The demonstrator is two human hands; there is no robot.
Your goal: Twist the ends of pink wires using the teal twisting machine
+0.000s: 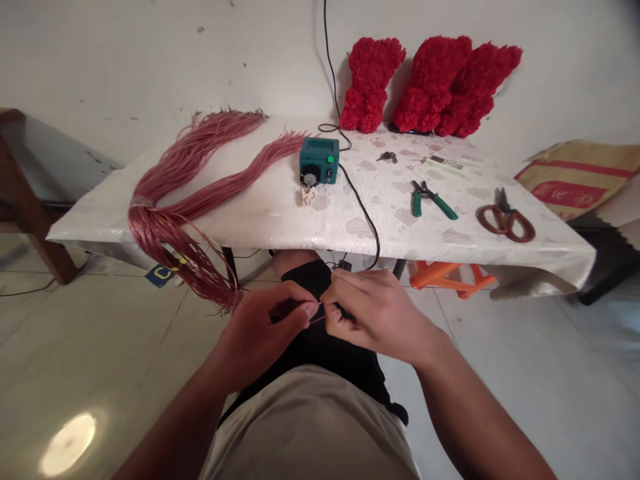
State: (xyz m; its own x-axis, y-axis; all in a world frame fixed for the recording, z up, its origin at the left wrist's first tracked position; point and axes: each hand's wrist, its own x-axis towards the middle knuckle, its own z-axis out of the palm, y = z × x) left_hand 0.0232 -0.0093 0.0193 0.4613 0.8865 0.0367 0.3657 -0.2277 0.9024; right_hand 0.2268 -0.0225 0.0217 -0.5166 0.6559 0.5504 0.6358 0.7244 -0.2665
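Over my lap, in front of the table edge, my left hand [273, 313] and my right hand [373, 307] meet almost fingertip to fingertip. Both are closed in a pinch on a thin pink cord [317, 320], a short length of which shows between them. The fingers hide most of it, and its ends cannot be made out. To the left, a large bundle of pink cords [163, 173] drapes over the table's front edge. Beyond my hands stands a small teal machine [319, 160] with a green button and a dark round knob.
On the white-covered table [280, 227] lie green-handled pliers [433, 200], scissors [506, 217], a small dark object [387, 157] and a white tool [445, 163]. Red fluffy bundles [373, 83] lean against the wall. A black cable [367, 213] hangs over the edge near an orange stool [453, 277].
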